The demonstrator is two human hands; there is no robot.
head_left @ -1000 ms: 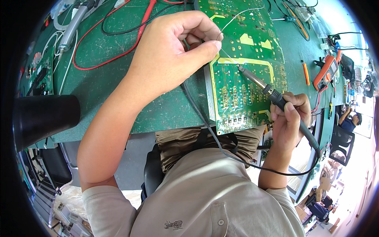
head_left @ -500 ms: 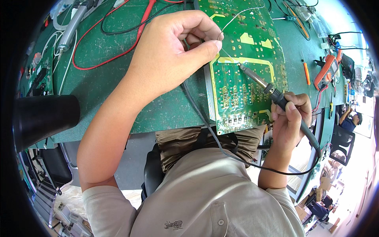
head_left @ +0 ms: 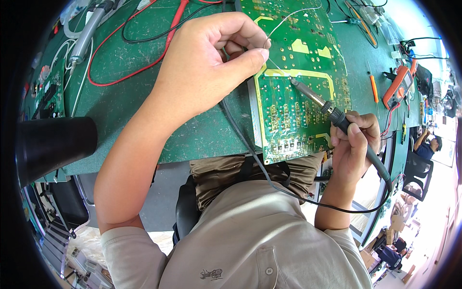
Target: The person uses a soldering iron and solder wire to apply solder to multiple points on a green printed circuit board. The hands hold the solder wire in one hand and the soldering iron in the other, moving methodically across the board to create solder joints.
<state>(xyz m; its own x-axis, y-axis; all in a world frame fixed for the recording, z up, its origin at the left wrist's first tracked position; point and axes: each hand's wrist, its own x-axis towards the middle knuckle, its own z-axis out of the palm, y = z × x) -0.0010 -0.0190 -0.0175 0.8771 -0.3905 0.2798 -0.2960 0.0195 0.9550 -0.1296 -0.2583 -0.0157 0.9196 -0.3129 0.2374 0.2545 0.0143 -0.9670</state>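
Observation:
A large green circuit board (head_left: 308, 62) lies on the bench in front of me, its soldered side up. My left hand (head_left: 211, 62) is over the board's left edge, thumb and forefinger pinched on a thin solder wire (head_left: 290, 18). One end of the wire slants down to the board; the rest curves away to the far right. My right hand (head_left: 355, 139) grips a soldering iron (head_left: 340, 118) by its dark handle. The iron's tip meets the board close to the wire's end, beside a yellow-edged track. From the handle a black cord loops down across my lap.
A red multimeter (head_left: 398, 87) and an orange screwdriver (head_left: 373, 87) lie right of the board. Red and black test leads (head_left: 176, 26) cross the green bench at the back left. A black cylinder (head_left: 57, 144) juts in at the left. Other people sit far right.
My left hand has shifted very slightly left with the solder wire. The iron and my right hand stay almost where they were.

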